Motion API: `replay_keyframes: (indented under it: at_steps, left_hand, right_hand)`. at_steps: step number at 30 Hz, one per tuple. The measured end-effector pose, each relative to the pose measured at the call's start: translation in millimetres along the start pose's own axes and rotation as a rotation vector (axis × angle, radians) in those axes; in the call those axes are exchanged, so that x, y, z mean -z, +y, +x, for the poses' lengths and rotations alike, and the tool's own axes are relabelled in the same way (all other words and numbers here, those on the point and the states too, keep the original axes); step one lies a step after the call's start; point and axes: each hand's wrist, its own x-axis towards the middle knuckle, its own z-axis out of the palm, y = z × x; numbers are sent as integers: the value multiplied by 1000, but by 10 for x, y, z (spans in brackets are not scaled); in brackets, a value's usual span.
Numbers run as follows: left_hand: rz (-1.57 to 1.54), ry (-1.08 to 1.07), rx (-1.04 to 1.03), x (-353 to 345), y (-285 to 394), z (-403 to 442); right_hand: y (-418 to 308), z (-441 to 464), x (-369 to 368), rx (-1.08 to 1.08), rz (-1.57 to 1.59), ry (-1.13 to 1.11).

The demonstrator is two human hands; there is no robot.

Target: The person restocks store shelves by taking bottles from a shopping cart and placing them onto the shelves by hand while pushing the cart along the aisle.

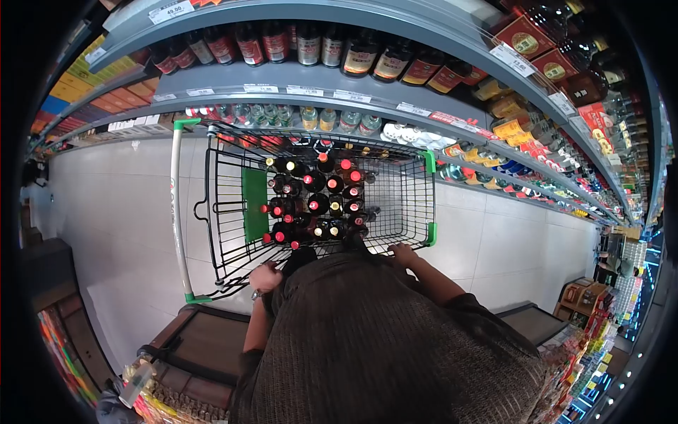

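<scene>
The left hand (265, 277) is closed on the near rim of the shopping cart (432, 198), toward the handle (177, 212). The right hand (404, 255) has bent fingers at that rim, by the right corner; whether it grips, I cannot tell. Dark bottles (318, 205) stand crowded inside, right of the green panel (255, 205).

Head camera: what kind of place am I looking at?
Most likely a supermarket aisle: shelves of bottles with price labels along their edges, and a wire shopping cart with green corners, holding many dark bottles.
</scene>
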Motion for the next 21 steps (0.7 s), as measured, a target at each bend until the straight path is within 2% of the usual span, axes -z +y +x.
replay_keyframes:
  at_steps: [2,4,7,10,14,21]
  left_hand:
    - [-2,9,13,39,11,25]
    - [-11,25,27,94,7,31]
    - [-34,78,27,162,28,41]
    - [-5,89,65,211,20,50]
    - [32,76,89,162,-45,92]
    - [48,103,-33,171,-89,134]
  right_hand:
    - [-401,-88,592,-107,-55,-178]
    - [-516,96,837,-47,-111,-164]
    - [-771,511,846,203,-80,118]
    - [-1000,904,752,361,72,-185]
    - [-983,1456,209,197,-126,-225]
    - [-1162,1447,131,212,-110,-332]
